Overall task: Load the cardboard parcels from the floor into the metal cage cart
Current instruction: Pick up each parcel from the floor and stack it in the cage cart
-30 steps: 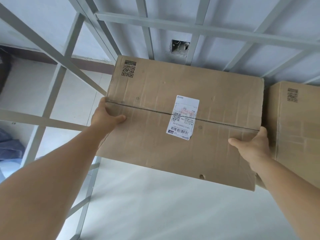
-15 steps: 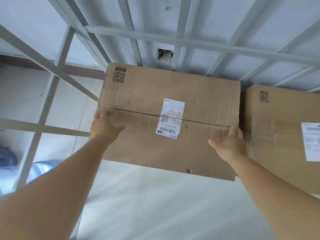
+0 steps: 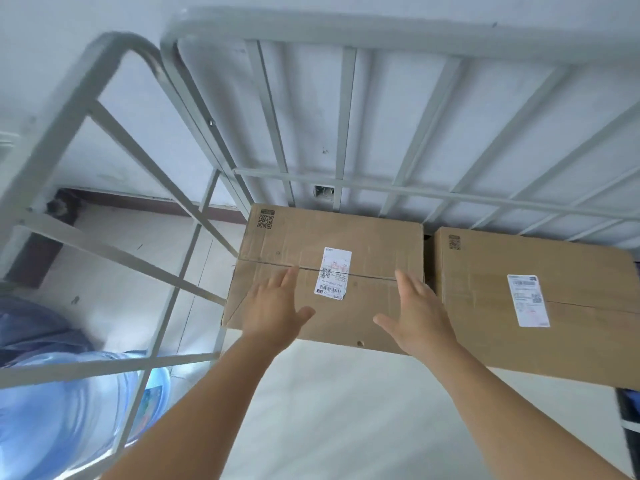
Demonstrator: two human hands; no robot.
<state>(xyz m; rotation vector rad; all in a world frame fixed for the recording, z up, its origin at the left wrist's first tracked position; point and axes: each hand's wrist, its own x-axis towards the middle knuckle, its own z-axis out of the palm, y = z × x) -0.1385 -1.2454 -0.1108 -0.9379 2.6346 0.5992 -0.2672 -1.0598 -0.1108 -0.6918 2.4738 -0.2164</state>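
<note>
A cardboard parcel (image 3: 374, 244) with a white shipping label lies flat on the cart floor, in the back left corner of the grey metal cage cart (image 3: 343, 32). My left hand (image 3: 277, 310) hovers over its near left part with fingers spread straight. My right hand (image 3: 419, 317) hovers over its near right part, fingers straight too. Neither hand grips the box. A second labelled cardboard parcel (image 3: 485, 313) lies beside it on the right, with a narrow gap between them.
The cart's pale floor (image 3: 329, 410) stretches toward me in front of both boxes. Barred cage walls rise at the back and left. Outside the left wall stands a blue water bottle (image 3: 62, 417) on the tiled floor.
Both hands have let go of the left parcel's sides and pulled back over its top with open fingers. The parcel now rests deeper in the cart; my view has risen.
</note>
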